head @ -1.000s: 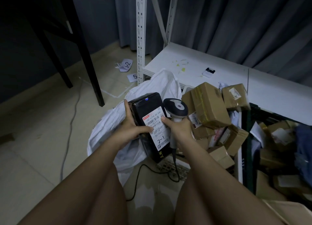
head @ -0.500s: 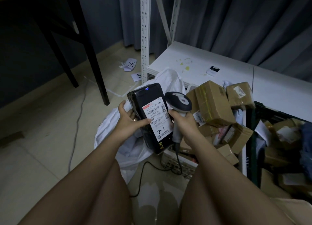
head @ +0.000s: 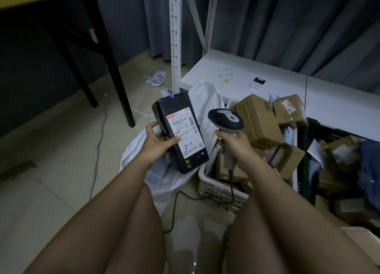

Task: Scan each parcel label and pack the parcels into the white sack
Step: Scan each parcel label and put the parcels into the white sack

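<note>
Parcel [head: 181,133] lying gripped in left hand [head: 158,142] | right hand [head: 234,142] clasping scanner [head: 226,119] | label [head: 186,132] print proving illegible | white sack [head: 207,105] sitting partly hidden.

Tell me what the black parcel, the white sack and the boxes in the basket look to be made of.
Black parcel: glossy black plastic wrap, likely film or tape, judging by its sheen and creases. White sack: thin, soft plastic or woven fabric; it crumples and folds. Boxes: brown corrugated cardboard, matte, bound with tape.

One black parcel [head: 180,132], one scanner [head: 226,120], one white sack [head: 164,177], two hands [head: 158,142].
</note>
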